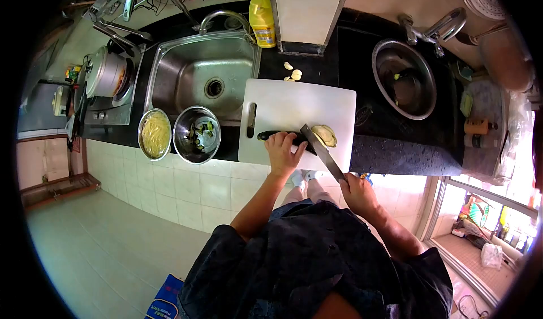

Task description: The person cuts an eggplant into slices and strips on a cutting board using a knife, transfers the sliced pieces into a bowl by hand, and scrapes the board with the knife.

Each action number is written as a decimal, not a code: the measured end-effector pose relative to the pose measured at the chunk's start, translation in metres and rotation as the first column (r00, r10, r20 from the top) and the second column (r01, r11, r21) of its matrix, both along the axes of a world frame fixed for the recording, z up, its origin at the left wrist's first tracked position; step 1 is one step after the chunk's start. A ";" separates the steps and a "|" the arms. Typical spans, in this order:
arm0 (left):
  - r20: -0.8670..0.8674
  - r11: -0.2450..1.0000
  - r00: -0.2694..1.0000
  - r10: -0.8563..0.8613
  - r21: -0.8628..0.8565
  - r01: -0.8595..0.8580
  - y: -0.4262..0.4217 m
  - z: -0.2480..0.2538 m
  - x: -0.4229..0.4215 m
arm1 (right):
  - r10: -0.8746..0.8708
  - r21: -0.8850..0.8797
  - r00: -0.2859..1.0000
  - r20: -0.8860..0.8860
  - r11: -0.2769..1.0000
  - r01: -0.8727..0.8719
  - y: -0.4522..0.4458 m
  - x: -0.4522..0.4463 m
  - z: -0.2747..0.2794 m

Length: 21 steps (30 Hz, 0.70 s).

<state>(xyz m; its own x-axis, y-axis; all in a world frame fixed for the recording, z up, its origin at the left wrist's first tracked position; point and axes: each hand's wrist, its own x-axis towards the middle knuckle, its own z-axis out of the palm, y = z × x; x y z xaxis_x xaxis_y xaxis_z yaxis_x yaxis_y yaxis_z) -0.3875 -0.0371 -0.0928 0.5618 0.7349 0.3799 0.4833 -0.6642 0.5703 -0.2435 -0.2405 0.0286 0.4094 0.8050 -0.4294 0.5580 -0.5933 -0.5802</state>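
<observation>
A dark-skinned eggplant (pixel 263 135) lies across the white cutting board (pixel 294 104), near its front edge. My left hand (pixel 284 153) presses on the eggplant from above, fingers closed around it. In my right hand (pixel 358 193) is the handle of a kitchen knife (pixel 324 151). Its wide blade stands at the eggplant's right end, slanting toward the board's upper middle. Just right of the blade, pale oval eggplant slices (pixel 325 135) lie overlapping. Part of the eggplant is hidden beneath my fingers.
Left of the board are a bowl of pale yellow shreds (pixel 155 134), a steel bowl with dark green scraps (pixel 197 135) and a sink (pixel 186 64). Garlic cloves (pixel 295 75) lie behind the board. A yellow bottle (pixel 262 16) and a metal basin (pixel 404 80) stand farther back.
</observation>
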 end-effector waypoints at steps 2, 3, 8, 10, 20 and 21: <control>0.001 1.000 1.000 -0.007 0.010 0.007 0.000 -0.001 0.000 | 0.007 -0.050 1.000 0.022 0.999 -0.006 0.001 -0.002 -0.008; -0.003 1.000 1.000 -0.009 0.017 0.009 0.000 -0.001 0.001 | 0.001 -0.062 1.000 0.009 0.998 0.000 0.005 -0.002 -0.009; -0.039 0.999 0.999 -0.026 0.046 0.028 -0.002 0.001 0.001 | -0.037 0.000 0.996 -0.082 0.999 0.037 0.042 -0.003 -0.028; -0.022 0.997 0.999 -0.035 0.065 0.036 0.001 0.001 -0.001 | -0.045 0.052 0.994 -0.101 0.997 0.050 0.041 -0.005 -0.036; -0.016 0.998 0.999 -0.041 0.043 0.042 0.002 0.005 -0.002 | -0.027 0.071 0.999 -0.024 0.997 0.029 0.055 -0.013 -0.059; -0.012 0.998 0.999 -0.043 0.051 0.043 0.002 0.006 -0.002 | -0.031 0.071 0.999 -0.024 0.997 0.033 0.055 -0.011 -0.054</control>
<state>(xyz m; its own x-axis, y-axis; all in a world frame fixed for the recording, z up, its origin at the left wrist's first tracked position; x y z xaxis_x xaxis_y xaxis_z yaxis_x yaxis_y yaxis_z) -0.3893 -0.0354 -0.0872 0.5970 0.6898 0.4096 0.4598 -0.7126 0.5299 -0.2550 -0.1859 -0.0250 0.4257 0.8207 -0.3811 0.5253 -0.5671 -0.6344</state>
